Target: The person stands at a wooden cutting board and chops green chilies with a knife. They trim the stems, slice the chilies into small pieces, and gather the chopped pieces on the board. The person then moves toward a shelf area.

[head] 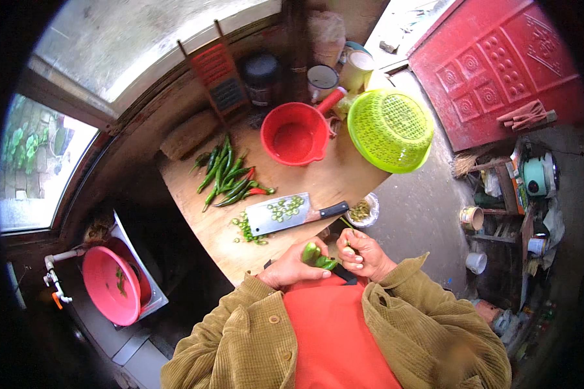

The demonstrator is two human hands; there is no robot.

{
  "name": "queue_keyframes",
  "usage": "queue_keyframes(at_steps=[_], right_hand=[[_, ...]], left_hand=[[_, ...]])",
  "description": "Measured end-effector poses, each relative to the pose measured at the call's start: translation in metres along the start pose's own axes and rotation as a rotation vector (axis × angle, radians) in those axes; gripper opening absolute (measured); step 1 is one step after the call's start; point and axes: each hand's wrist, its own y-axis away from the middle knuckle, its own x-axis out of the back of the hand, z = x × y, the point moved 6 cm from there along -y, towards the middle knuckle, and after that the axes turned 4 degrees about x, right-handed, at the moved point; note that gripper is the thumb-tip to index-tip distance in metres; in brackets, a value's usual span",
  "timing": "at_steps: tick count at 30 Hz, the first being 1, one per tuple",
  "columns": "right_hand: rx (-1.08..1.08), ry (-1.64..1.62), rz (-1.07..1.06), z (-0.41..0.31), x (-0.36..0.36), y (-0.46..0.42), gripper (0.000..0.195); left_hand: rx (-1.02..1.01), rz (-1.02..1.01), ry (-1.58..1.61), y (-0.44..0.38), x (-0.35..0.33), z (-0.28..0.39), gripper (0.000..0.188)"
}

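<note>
My left hand (292,265) holds several green chili peppers (316,256) in front of the red apron (336,330). Right beside it, my right hand (362,253) is closed with a thin green stem (346,222) poking out above the fingers; what else it grips is hidden. On the wooden table (194,194) a cleaver (277,214) lies flat, its black handle to the right, with pepper rings on the blade. More chopped green pepper (246,228) is scattered along its left end. Farther back lies a heap of whole green and red chilies (226,175).
A red plastic dipper (292,136) and a lime-green colander (389,129), bottom up, sit at the table's far side. Below the right edge is a lined bin (365,211) with scraps. A pink basin (111,287) rests in the sink, left. Shelves (496,211) line the right.
</note>
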Motion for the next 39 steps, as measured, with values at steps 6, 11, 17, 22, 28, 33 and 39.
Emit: queue_keyframes(at_steps=[6, 11, 17, 22, 28, 33, 39], right_hand=[[0.147, 0.332, 0.458, -0.061, 0.122, 0.038, 0.007], [0.129, 0.507, 0.813, -0.105, 0.285, 0.05, 0.023], [-0.094, 1.771, 0.961, -0.186, 0.344, 0.019, 0.048], [0.038, 1.873, 0.327, -0.179, 0.218, -0.025, 0.025], [0.609, 1.904, -0.256, -0.097, 0.021, -0.058, 0.035], [0.625, 2.375, -0.329, -0.039, 0.022, -0.108, 0.06], [0.43, 2.43, -0.352, -0.028, 0.016, -0.125, 0.071]], left_hand=[[0.012, 0.042, 0.531, -0.019, -0.019, 0.007, 0.042], [-0.003, 0.039, 0.691, -0.036, -0.035, -0.007, 0.046], [-0.027, 0.083, 0.811, -0.03, -0.055, -0.027, 0.046], [-0.161, 0.264, 0.902, -0.006, -0.049, -0.051, 0.045], [-0.261, 0.497, 0.961, 0.029, -0.012, -0.08, 0.035], [-0.297, 0.688, 0.99, 0.082, 0.015, -0.096, 0.03], [-0.353, 0.783, 1.019, 0.139, 0.044, -0.117, 0.026]])
